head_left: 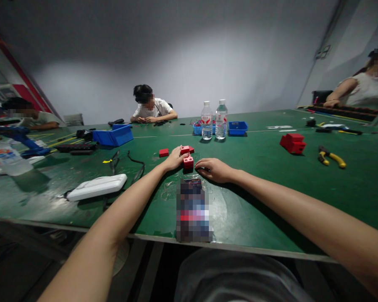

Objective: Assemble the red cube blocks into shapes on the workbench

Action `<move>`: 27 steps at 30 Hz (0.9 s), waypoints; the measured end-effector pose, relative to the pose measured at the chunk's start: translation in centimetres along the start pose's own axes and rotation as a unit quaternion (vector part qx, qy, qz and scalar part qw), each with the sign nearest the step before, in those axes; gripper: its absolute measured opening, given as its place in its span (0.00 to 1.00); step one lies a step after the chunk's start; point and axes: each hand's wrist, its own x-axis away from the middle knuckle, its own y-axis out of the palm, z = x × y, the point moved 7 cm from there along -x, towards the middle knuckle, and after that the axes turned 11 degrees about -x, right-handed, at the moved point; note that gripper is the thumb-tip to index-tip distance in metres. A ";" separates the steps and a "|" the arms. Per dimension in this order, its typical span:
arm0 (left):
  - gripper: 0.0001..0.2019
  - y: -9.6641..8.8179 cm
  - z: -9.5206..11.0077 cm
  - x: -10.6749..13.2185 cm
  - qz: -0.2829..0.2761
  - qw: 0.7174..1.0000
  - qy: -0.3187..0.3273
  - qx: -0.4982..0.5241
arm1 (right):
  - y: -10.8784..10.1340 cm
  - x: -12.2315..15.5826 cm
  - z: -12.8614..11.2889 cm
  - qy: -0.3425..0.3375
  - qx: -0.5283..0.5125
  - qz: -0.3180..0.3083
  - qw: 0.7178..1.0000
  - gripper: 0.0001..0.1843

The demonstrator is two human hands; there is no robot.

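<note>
Near the middle of the table my left hand has its fingers closed around a small red block in a cluster of such blocks. Another red block with two holes in its face stands right beside those fingers, on the near side. My right hand rests on the table just right of the cluster, fingers loosely curled and apart, with nothing seen in them. A separate flat red block lies left of my left hand. In front of both hands is a phone with a blurred screen.
Two water bottles stand beyond my hands, by a small blue bin. A larger blue bin, a white device and a drill are leftward. Rightward lie red parts and pliers. Several people sit around the table.
</note>
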 end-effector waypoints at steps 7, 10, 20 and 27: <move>0.29 1.1 -0.6 -0.4 -0.092 0.992 -0.017 0.079 | -0.1 0.0 0.0 0.007 0.000 0.000 1.000 0.14; 0.27 1.0 0.3 -0.2 -0.109 0.988 0.007 0.109 | -0.2 0.0 0.3 0.024 0.025 0.000 0.999 0.12; 0.22 0.0 2.8 1.0 -0.126 0.985 0.019 0.114 | -1.6 0.7 3.6 0.098 0.095 0.091 0.986 0.25; 0.25 -5.4 -2.4 0.7 0.056 0.993 -0.038 0.093 | -0.2 0.4 5.9 0.196 0.084 -0.028 0.977 0.35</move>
